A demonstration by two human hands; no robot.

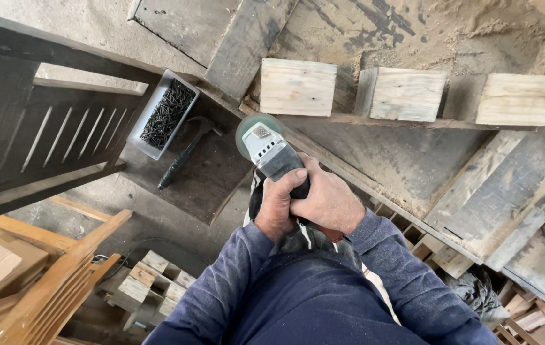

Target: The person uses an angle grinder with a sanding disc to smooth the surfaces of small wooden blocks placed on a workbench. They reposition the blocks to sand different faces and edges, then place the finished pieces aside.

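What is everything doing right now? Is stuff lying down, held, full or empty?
Angle grinder: held up off the bench, disc end pointing away.
Left hand: fingers wrapped around the grinder's body.
Right hand: clasped over the grinder too.
Hammer: lying flat, untouched.
Tray of dark screws: open, nearly full.
Three wooden blocks: standing in a row, apart.

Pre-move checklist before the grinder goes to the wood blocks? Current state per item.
1. Left hand on angle grinder: ok.
2. Right hand on grinder body: ok.
3. Disc clear of the wood blocks: ok, apart.
4. Disc spinning: cannot tell.
5. Hammer and tray of screws out of the path: ok, off to the left.
6. Gloves: not ok, bare hands.
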